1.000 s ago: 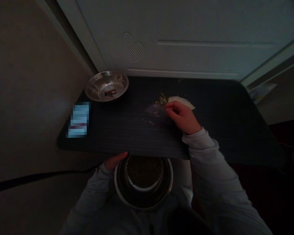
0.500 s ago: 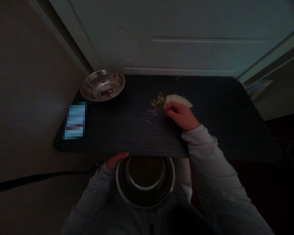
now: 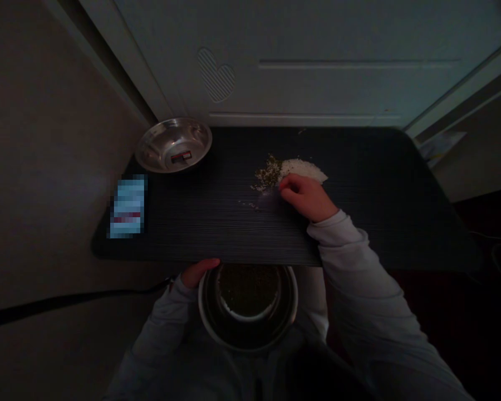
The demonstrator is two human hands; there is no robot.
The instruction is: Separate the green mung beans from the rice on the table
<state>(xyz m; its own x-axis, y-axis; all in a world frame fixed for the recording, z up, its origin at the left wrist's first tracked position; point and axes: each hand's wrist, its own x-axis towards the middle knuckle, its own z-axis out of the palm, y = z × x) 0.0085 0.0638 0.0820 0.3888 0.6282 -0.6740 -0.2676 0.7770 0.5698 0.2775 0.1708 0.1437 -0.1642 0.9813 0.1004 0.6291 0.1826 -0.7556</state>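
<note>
My right hand point(image 3: 307, 196) is over the dark tabletop, its thumb and fingertips pinched together; whatever they hold is too small to make out. It is right at the near edge of a heap of white grains point(image 3: 303, 169) that look like rice. Dark green bits mixed with pale grains point(image 3: 269, 171) lie against the heap's left side. My left hand point(image 3: 198, 273) grips the left rim of a metal bowl point(image 3: 206, 317) at my lap, thumb up and the other fingers hidden. A dark grainy mass point(image 3: 248, 289) fills the bowl's middle, with a white edge along its near side.
A shiny steel bowl point(image 3: 194, 159) with a dark, red-edged label inside stands at the table's back left. In front of it lies a blurred-out phone-like rectangle point(image 3: 128, 206). A white door point(image 3: 317, 33) rises behind the table point(image 3: 384, 167). The light is dim.
My right hand stays almost in place beside the heap, still pinched. A few pale grains left of its fingertips have shifted, with a faint blur there. My left hand remains on the bowl.
</note>
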